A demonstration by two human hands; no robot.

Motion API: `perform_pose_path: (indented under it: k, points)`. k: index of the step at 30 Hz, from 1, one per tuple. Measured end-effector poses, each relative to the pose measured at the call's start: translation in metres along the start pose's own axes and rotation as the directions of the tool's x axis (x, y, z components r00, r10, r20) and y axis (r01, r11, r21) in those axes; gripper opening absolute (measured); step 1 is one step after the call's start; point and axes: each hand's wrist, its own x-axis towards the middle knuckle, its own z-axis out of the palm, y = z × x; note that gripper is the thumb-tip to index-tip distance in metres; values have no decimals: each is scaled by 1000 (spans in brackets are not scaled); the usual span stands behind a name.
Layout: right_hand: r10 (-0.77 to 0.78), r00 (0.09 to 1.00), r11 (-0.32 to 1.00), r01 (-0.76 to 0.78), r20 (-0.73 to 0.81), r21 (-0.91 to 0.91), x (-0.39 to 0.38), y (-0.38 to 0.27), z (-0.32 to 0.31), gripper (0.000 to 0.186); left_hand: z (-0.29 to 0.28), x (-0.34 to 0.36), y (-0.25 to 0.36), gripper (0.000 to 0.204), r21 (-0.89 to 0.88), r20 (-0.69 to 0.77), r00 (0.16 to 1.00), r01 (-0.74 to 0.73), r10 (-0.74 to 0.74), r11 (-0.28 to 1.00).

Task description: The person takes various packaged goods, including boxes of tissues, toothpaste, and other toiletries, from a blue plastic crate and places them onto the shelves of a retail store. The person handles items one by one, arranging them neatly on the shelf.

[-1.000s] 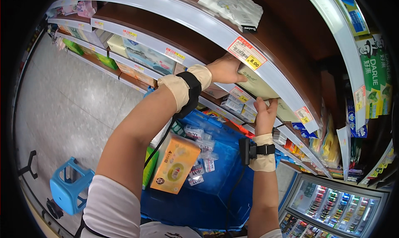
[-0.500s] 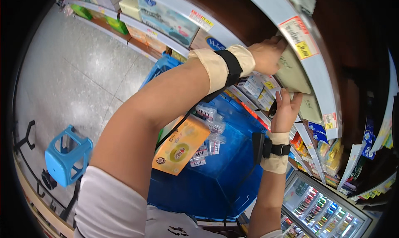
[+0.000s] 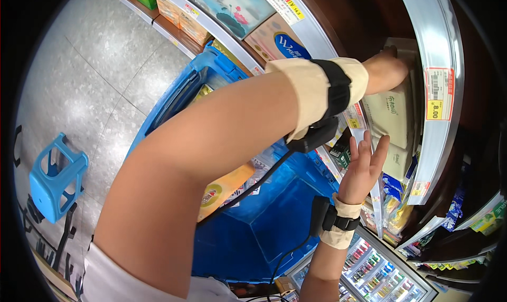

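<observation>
Deep in the shelf, my left hand [image 3: 388, 72] is closed at the far end of a pale green soft pack [image 3: 390, 109]; its fingertips are partly hidden. A second pale green pack [image 3: 396, 162] lies nearer, under the first one's edge. My right hand [image 3: 363, 167] is held palm up just below the packs, fingers spread and holding nothing. Beneath my arms stands a blue crate [image 3: 264, 244]. An orange box [image 3: 224, 188] and several clear packets with white labels lie inside it, partly covered by my left arm.
The shelf edge [image 3: 441, 54] with price tags curves along the right. Boxed goods [image 3: 232, 9] fill the shelf at the upper left. A blue plastic stool [image 3: 58, 178] stands on the grey floor. A lit glass-front display [image 3: 380, 270] is at the lower right.
The view has shifted closer to the shelf. My left hand has reached farther in along the pack. My right hand has come away from the pack's near edge, its fingers spread.
</observation>
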Motion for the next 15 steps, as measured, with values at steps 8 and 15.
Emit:
perform_pose_path:
  k: [8,15]
  points:
    - [9,999,1000,-8,39,-26,0,-2,6,60,26,43,-14,62,-224,150,941,331,-303,917]
    - [-29,996,999,31,87,-31,3,-1,6,63,24,53,-20,57,-193,76,938,348,-339,917]
